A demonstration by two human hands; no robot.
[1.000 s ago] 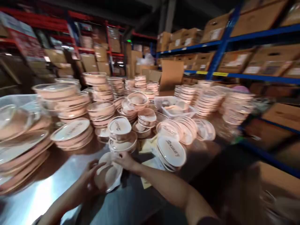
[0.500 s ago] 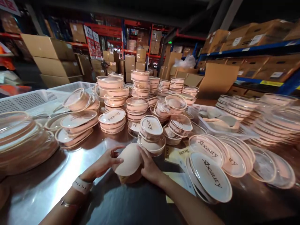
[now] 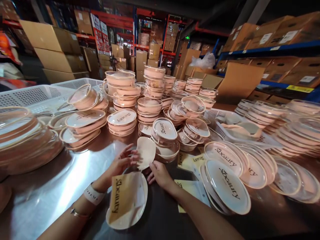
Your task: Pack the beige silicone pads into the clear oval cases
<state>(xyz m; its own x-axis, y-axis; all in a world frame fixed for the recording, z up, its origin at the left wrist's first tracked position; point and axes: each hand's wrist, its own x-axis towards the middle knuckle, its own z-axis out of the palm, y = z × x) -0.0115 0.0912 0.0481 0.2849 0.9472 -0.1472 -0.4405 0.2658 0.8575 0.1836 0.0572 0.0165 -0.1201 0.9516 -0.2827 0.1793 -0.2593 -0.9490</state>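
A pale, curved flat pad (image 3: 145, 154) stands tilted between my hands. My right hand (image 3: 160, 175) pinches its lower right edge with thumb and forefinger. My left hand (image 3: 125, 160) is open, fingers spread at the pad's left edge; whether they touch it I cannot tell. Below, a pale oval piece (image 3: 136, 215) lies on the metal table (image 3: 82, 203), with a brown and clear "beauty" packet (image 3: 123, 196) on top. Just behind the pad sits a clear-lidded oval case (image 3: 167, 150) under another with a printed lid (image 3: 164, 129).
Stacked pink oval cases (image 3: 122, 121) fill the far side. More printed cases (image 3: 226, 188) lean at right, beside yellow packets (image 3: 191, 193). A white basket (image 3: 220, 130) holds pale pieces. Cartons (image 3: 56, 50) and shelving stand behind; a person in orange (image 3: 7, 50) is at far left.
The pale pad has moved up and away from me, held by my right hand. My left hand's fingers have spread. The oval piece with its packet now lies nearer me, in plain view.
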